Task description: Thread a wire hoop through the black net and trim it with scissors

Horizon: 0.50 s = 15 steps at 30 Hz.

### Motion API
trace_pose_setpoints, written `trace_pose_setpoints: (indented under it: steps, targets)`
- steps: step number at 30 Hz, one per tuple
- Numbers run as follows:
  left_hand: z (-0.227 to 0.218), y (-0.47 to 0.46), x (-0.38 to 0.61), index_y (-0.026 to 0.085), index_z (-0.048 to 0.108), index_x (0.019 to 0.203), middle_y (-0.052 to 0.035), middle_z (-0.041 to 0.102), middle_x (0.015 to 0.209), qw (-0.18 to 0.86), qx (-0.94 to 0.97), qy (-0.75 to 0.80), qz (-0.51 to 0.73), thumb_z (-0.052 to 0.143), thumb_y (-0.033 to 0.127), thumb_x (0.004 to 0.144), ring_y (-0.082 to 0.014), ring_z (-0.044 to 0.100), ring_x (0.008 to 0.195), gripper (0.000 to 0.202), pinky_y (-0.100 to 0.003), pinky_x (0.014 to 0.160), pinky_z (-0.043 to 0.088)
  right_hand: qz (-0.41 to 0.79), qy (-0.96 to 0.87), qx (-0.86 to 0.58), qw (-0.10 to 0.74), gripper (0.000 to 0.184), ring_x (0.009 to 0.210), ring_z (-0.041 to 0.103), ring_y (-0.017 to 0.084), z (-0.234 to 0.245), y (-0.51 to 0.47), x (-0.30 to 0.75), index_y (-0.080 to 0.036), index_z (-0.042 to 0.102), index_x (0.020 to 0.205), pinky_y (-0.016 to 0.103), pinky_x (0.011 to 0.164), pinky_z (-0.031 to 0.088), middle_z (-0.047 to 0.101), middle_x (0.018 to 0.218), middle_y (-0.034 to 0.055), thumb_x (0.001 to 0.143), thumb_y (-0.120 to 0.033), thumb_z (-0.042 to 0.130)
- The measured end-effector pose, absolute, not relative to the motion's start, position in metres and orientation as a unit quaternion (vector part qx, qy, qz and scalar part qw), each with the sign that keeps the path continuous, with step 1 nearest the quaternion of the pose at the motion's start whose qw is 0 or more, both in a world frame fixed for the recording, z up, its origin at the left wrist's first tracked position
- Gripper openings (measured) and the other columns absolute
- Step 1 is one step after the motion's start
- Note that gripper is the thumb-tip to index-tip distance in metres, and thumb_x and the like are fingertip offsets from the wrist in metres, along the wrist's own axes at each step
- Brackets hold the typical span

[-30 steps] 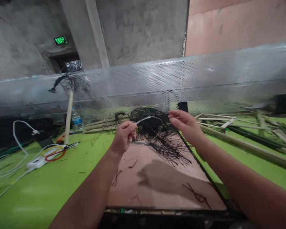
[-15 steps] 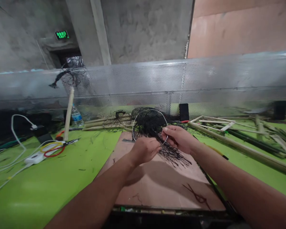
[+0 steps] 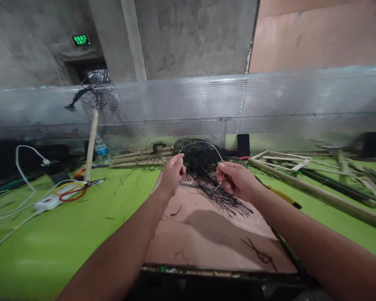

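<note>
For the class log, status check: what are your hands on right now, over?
Left hand and right hand both pinching a thin metal wire hoop. Black netting bunched behind it, trailing onto a flat pink-brown board.

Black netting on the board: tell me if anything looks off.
The black netting is a tangled heap, its loose strands trailing down the brown board; stray dark strands lie apart near the board's front edge, looking like broken-off pieces.

A thin silver wire hoop (image 3: 200, 142) is standing nearly upright, its open arc bending toward twelve o'clock. A tangled black mesh net (image 3: 200, 167) is bunching behind it, its loose strands trailing toward five o'clock across a pinkish cardboard sheet (image 3: 207, 238).
</note>
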<state>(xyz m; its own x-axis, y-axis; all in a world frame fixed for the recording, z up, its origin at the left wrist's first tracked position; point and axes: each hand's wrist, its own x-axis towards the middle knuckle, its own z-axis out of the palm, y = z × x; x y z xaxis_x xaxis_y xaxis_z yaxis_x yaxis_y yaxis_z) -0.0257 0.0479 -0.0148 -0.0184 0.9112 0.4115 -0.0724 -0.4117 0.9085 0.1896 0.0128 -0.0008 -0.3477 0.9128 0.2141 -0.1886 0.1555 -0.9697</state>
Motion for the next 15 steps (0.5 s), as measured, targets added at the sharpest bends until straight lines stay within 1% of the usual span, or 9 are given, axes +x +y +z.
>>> trace_pose_setpoints:
  steps: [1, 3, 4, 6, 8, 10, 11, 13, 15]
  targets:
    - [-0.015, 0.049, -0.027, 0.019, 0.046, 0.122, 0.0078, 0.039, 0.056, 0.420, 0.557, 0.345, 0.628, 0.046, 0.047, 0.087, -0.0035, 0.027, 0.034, 0.045, -0.017, 0.035, 0.021, 0.564, -0.592, -0.313, 0.484, 0.032, 0.040, 0.043, 0.006, 0.000, 0.015, 0.190, -0.019, 0.055, 0.079, 0.021, 0.035, 0.032, 0.056, 0.068, -0.0011, 0.079, -0.051, 0.058]
    - [-0.012, 0.050, -0.031, 0.020, 0.049, 0.117, 0.0094, 0.033, 0.053, 0.423, 0.531, 0.320, 0.661, 0.049, 0.044, 0.086, -0.0027, 0.022, 0.034, 0.039, -0.016, 0.034, 0.016, 0.512, -0.618, -0.338, 0.491, 0.034, 0.052, 0.052, 0.010, 0.003, 0.019, 0.195, -0.020, 0.054, 0.087, 0.023, 0.043, 0.040, 0.059, 0.078, 0.0012, 0.079, -0.053, 0.056]
    - [-0.011, 0.051, -0.034, 0.021, 0.050, 0.117, 0.0093, 0.033, 0.053, 0.417, 0.523, 0.318, 0.672, 0.050, 0.043, 0.086, -0.0027, 0.022, 0.034, 0.038, -0.015, 0.034, 0.016, 0.460, -0.643, -0.365, 0.492, 0.034, 0.058, 0.054, 0.012, 0.007, 0.022, 0.199, -0.021, 0.053, 0.089, 0.024, 0.048, 0.042, 0.059, 0.081, 0.0016, 0.079, -0.054, 0.056]
    - [-0.009, 0.052, -0.040, 0.021, 0.052, 0.117, 0.0091, 0.033, 0.053, 0.397, 0.507, 0.328, 0.691, 0.050, 0.043, 0.086, -0.0028, 0.022, 0.034, 0.038, -0.015, 0.033, 0.016, 0.295, -0.706, -0.445, 0.466, 0.032, 0.062, 0.054, 0.014, 0.016, 0.027, 0.212, -0.022, 0.052, 0.086, 0.025, 0.052, 0.041, 0.057, 0.074, 0.0008, 0.078, -0.052, 0.058]
    - [-0.007, 0.054, -0.045, 0.021, 0.051, 0.119, 0.0091, 0.033, 0.053, 0.381, 0.485, 0.341, 0.710, 0.050, 0.040, 0.086, -0.0028, 0.022, 0.034, 0.039, -0.015, 0.033, 0.016, 0.119, -0.756, -0.525, 0.373, 0.033, 0.060, 0.050, 0.015, 0.026, 0.030, 0.231, -0.021, 0.054, 0.079, 0.027, 0.054, 0.038, 0.054, 0.065, 0.0013, 0.079, -0.053, 0.055]
    - [-0.006, 0.055, -0.049, 0.021, 0.051, 0.121, 0.0091, 0.033, 0.053, 0.377, 0.465, 0.349, 0.720, 0.050, 0.038, 0.086, -0.0027, 0.022, 0.034, 0.039, -0.015, 0.033, 0.015, 0.017, -0.787, -0.559, 0.259, 0.038, 0.060, 0.051, 0.016, 0.032, 0.032, 0.253, -0.020, 0.055, 0.069, 0.029, 0.055, 0.036, 0.056, 0.066, 0.0044, 0.080, -0.055, 0.050]
    - [-0.005, 0.056, -0.051, 0.021, 0.051, 0.121, 0.0091, 0.033, 0.052, 0.375, 0.457, 0.354, 0.725, 0.049, 0.037, 0.086, -0.0026, 0.022, 0.034, 0.038, -0.015, 0.034, 0.015, -0.014, -0.799, -0.566, 0.202, 0.042, 0.061, 0.052, 0.017, 0.033, 0.032, 0.265, -0.019, 0.054, 0.063, 0.030, 0.056, 0.036, 0.057, 0.066, 0.0060, 0.082, -0.056, 0.048]
    - [-0.004, 0.056, -0.053, 0.019, 0.053, 0.119, 0.0090, 0.033, 0.052, 0.367, 0.445, 0.361, 0.732, 0.048, 0.036, 0.087, -0.0026, 0.021, 0.034, 0.036, -0.015, 0.034, 0.014, -0.048, -0.788, -0.604, 0.109, 0.050, 0.057, 0.052, 0.019, 0.027, 0.030, 0.289, -0.019, 0.049, 0.052, 0.032, 0.056, 0.036, 0.055, 0.060, 0.0078, 0.083, -0.057, 0.042]
    - [-0.002, 0.055, -0.053, 0.018, 0.053, 0.117, 0.0088, 0.033, 0.051, 0.363, 0.439, 0.367, 0.736, 0.047, 0.034, 0.087, -0.0026, 0.022, 0.034, 0.035, -0.016, 0.034, 0.014, -0.040, -0.750, -0.658, 0.051, 0.054, 0.057, 0.054, 0.021, 0.014, 0.027, 0.309, -0.019, 0.051, 0.050, 0.033, 0.055, 0.037, 0.056, 0.060, 0.0102, 0.083, -0.060, 0.039]
